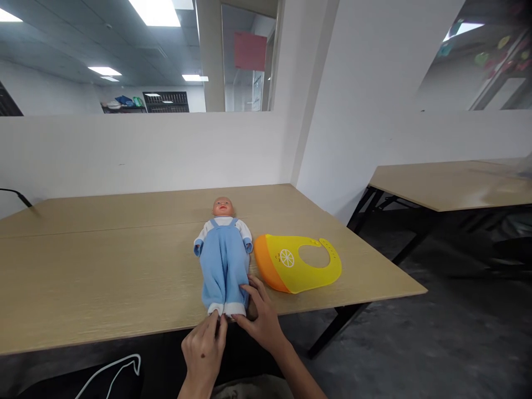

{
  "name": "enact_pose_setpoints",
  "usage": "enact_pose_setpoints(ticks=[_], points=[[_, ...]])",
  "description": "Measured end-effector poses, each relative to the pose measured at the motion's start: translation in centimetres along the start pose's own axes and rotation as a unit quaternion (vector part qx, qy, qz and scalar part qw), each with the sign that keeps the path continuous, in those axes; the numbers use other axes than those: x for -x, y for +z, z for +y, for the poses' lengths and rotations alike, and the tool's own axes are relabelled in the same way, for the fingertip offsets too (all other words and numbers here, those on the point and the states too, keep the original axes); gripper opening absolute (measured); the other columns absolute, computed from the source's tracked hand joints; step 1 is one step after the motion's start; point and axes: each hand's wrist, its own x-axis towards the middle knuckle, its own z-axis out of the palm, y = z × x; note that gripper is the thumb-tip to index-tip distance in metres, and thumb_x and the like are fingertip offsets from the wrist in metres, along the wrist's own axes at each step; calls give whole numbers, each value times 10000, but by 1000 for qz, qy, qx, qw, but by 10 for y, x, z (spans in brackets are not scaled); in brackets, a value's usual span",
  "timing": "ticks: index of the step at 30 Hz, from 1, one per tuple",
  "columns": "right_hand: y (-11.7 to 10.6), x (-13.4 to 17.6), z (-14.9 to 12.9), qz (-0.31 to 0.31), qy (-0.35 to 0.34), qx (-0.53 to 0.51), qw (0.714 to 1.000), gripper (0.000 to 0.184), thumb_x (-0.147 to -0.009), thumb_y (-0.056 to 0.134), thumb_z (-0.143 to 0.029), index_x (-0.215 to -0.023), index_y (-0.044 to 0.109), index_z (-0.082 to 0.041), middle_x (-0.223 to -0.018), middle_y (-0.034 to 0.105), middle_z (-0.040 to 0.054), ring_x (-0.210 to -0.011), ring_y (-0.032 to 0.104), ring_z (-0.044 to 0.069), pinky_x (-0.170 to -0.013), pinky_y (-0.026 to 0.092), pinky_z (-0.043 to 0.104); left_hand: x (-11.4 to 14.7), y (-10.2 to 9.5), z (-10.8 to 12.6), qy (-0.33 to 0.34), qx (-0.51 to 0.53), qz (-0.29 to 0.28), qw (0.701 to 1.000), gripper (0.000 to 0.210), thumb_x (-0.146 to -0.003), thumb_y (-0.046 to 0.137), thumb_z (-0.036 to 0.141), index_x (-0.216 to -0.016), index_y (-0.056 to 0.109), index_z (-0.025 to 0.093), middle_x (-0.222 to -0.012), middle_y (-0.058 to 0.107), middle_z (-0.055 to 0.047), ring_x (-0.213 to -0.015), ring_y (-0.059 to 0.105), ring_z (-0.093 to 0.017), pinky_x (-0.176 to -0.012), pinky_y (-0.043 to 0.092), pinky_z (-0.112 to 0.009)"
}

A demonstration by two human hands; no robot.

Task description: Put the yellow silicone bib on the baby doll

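Observation:
A baby doll (pixel 223 208) lies on its back, head toward the wall, wearing light blue overalls (pixel 224 257) with white cuffs over a white top with blue sleeve ends. At the bottom of the overalls, my left hand (pixel 204 350) is closed, its thumb and fingertips pinching a white cuff (pixel 216 308). My right hand (pixel 265 322) rests against the other leg with fingers spread; its thumb touches that cuff and its fingertips touch the blue cloth. Just right of the doll lies a yellow silicone bib (pixel 305 271) with an orange pocket (pixel 268 263) and a white citrus-slice print.
The wooden table (pixel 103 277) ends right below the doll's feet and meets a white wall (pixel 145 155) at the back. Another table (pixel 453 183) stands to the right. A black cable (pixel 20 197) shows at far left, a white cord (pixel 120 366) below the front edge.

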Motion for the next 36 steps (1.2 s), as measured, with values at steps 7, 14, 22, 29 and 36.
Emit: enact_pose_setpoints(ticks=[7, 14, 22, 29, 36], points=[[1, -1, -2, -3, 23, -4, 1000, 540, -705, 696, -382, -1175, 507, -195, -1330, 428, 142, -1257, 434, 275, -1016, 408, 389, 1, 0, 3, -34, 28, -25, 999, 188, -883, 510, 231, -857, 642, 99, -651, 710, -70, -480, 646, -140, -496, 466, -201], [4, -2, -2, 2, 28, -4, 1000, 586, -620, 734, -269, -1157, 514, -190, -1333, 431, 138, -1253, 433, 281, -1008, 407, 385, 7, -4, 7, -73, 52, -31, 995, 138, -860, 506, 199, -826, 631, 151, -571, 668, 4, -448, 608, -106, -475, 422, -190], [3, -2, -1, 3, 14, -4, 1000, 554, -699, 703, -415, -1171, 512, -196, -1317, 446, 141, -1249, 440, 276, -1008, 414, 387, 1, -5, 6, -51, -13, -24, 998, 200, -841, 594, 239, -1012, 624, 139, -601, 676, 5, -460, 609, -120, -488, 426, -212], [3, -1, -1, 2, 12, 1, 1000, 548, -706, 697, -416, -1167, 507, -189, -1317, 439, 143, -1251, 435, 268, -1004, 415, 376, -7, -7, 7, 6, -2, -18, 1000, 147, -883, 529, 166, -934, 654, 107, -659, 709, -46, -481, 632, -125, -495, 439, -220], [5, -1, -1, 7, 25, -13, 1000, 575, -610, 704, -208, -1151, 510, -188, -1319, 434, 136, -1250, 431, 268, -1017, 395, 372, 1, -10, 15, -29, 90, -27, 995, 158, -893, 514, 152, -987, 625, 92, -713, 720, -64, -544, 658, -113, -534, 473, -188]])
